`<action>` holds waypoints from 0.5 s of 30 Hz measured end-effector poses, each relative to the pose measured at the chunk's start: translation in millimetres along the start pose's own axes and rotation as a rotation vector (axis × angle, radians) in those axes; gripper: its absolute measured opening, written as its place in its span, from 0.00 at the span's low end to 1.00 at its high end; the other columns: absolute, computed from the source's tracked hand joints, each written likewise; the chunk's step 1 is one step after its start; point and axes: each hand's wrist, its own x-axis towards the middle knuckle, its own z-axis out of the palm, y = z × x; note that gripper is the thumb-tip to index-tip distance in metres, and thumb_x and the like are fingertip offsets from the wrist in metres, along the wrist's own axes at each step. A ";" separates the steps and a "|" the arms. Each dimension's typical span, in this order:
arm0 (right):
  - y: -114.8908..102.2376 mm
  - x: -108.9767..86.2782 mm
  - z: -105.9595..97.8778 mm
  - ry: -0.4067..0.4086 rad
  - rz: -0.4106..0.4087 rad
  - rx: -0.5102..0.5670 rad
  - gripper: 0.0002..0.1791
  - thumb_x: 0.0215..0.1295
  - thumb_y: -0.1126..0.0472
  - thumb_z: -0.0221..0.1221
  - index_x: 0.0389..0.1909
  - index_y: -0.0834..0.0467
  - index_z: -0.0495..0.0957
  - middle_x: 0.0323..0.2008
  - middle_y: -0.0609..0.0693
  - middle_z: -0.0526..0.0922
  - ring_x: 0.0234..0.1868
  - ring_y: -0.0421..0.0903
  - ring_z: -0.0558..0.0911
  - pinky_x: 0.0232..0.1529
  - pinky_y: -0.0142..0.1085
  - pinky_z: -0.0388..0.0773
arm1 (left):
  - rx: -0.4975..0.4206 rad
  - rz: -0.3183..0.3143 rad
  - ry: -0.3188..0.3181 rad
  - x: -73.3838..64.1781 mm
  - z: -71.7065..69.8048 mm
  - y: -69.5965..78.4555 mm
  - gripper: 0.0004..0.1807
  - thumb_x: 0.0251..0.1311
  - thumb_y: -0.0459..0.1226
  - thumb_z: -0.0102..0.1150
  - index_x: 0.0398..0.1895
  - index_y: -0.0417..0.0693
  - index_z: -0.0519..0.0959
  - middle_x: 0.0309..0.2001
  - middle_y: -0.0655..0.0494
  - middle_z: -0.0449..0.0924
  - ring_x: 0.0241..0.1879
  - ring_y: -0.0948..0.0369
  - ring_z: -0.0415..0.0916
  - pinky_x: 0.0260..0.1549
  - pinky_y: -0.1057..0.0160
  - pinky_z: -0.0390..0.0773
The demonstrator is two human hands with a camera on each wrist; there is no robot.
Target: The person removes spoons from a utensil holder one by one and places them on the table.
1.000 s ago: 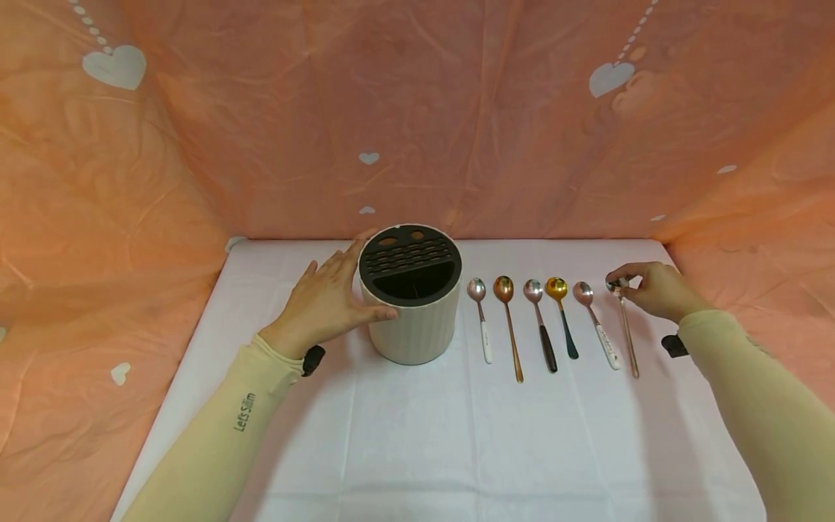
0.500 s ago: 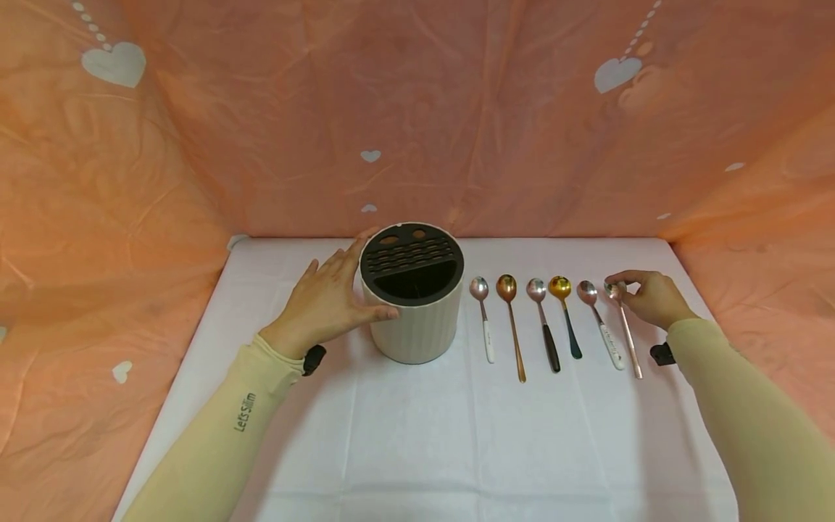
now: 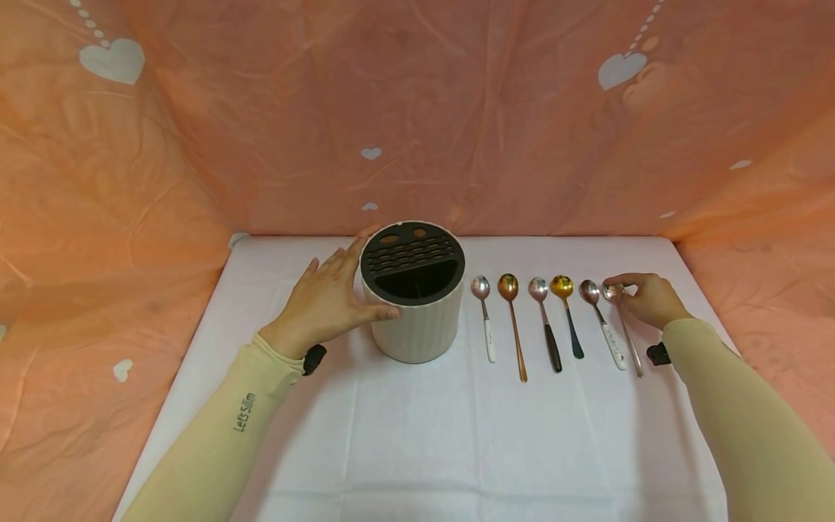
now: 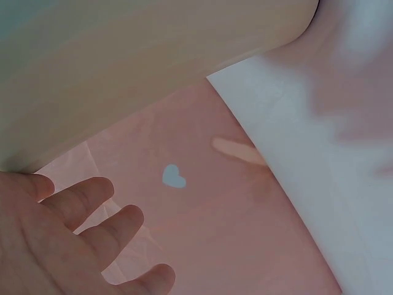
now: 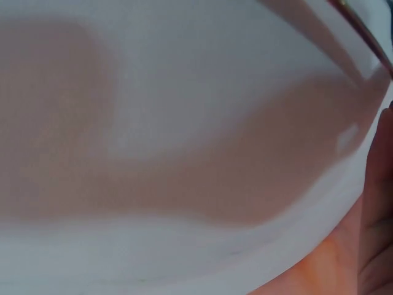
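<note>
A cream ribbed utensil holder [image 3: 414,333] with a black slotted lid [image 3: 417,283] stands upright on the white cloth. My left hand [image 3: 326,293] lies along its left side, fingers extended and thumb at the front. In the left wrist view, several of that hand's fingers [image 4: 116,236] stand off the holder's wall [image 4: 153,67]. At the right end of a row of spoons, my right hand [image 3: 652,299] pinches a slim metallic spoon [image 3: 630,344] by its bowl. Its thin handle [image 5: 362,31] crosses the upper right corner of the right wrist view.
Between holder and right hand lie a white-handled spoon [image 3: 489,341], a copper spoon [image 3: 515,333], a black-handled spoon [image 3: 552,348], a gold spoon with dark green handle [image 3: 574,337] and a patterned white-handled spoon [image 3: 613,346]. An orange curtain [image 3: 417,109] rises behind the table.
My right hand has shifted slightly left and nearer, bringing the pinched spoon's bowl closer to the patterned white-handled spoon. The left hand keeps its place at the holder.
</note>
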 end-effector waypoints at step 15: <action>-2.5 4.8 2.1 -0.046 0.055 -0.057 0.19 0.70 0.58 0.60 0.58 0.60 0.80 0.58 0.73 0.74 0.57 0.72 0.70 0.54 0.69 0.66 | 0.009 0.004 -0.002 0.0 0.0 0.2 0.68 0.34 0.84 0.51 0.79 0.78 0.33 0.76 0.51 0.55 0.73 0.46 0.55 0.67 0.34 0.46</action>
